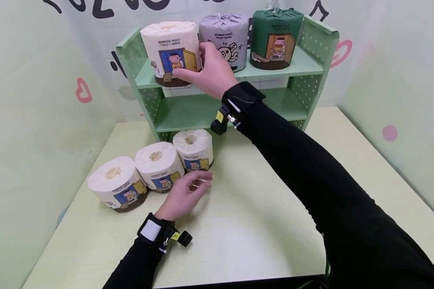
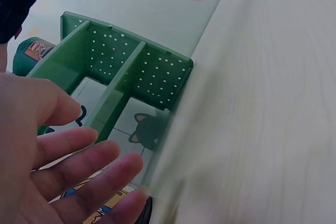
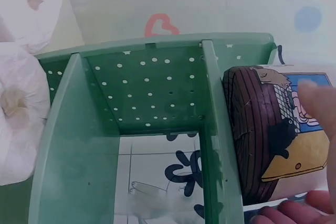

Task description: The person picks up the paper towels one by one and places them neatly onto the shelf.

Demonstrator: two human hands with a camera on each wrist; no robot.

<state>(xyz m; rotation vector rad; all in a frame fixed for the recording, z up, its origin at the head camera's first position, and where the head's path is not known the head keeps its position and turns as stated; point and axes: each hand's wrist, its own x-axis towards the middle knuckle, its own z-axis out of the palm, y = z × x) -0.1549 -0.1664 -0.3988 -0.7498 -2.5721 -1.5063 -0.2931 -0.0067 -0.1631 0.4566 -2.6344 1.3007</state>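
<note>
My right hand [image 1: 217, 72] grips a white wrapped toilet paper roll [image 1: 171, 36] at the left end of the green shelf's [image 1: 182, 110] top level. In the right wrist view the thumb [image 3: 317, 100] lies across the roll's printed side, with fingers curled at its other side. Low over the table, my left hand [image 1: 181, 198] has loosely bent fingers and holds nothing. It is nearest the front of three more white toilet paper rolls [image 1: 112, 182], [image 1: 159, 162], [image 1: 193, 146], which stand in a slanting row at the shelf's left foot.
On the top level, right of the gripped roll, stand a lilac toilet paper roll [image 1: 224, 28] and a dark green one [image 1: 275, 24]. The shelf has dotted side panels on a pale table [image 1: 260, 224]. A patterned sheet [image 1: 58, 48] hangs behind and at the sides.
</note>
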